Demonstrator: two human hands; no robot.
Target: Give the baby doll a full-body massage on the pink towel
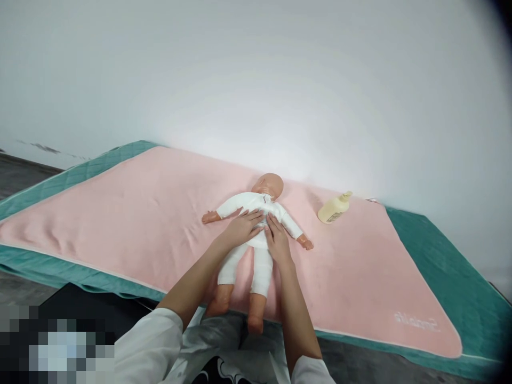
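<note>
A baby doll (262,242) in white clothes lies on its back, its head toward the wall and its feet at the near edge. My left hand (243,228) rests flat on the doll's belly with the fingers stretched out. Beside it, my right hand (277,239) lies on the other side of the torso, fingers extended too. Both hands touch the white top and cover part of it. The doll's arms are spread out to the sides, and its bare feet show below the trouser legs.
Under the doll is a pink mat (120,213) over a green quilted cover (448,266). To the doll's right stands a pale yellow pump bottle (334,208), leaning slightly. A white wall (256,80) rises behind the bed. A dark object (88,314) is at the lower left.
</note>
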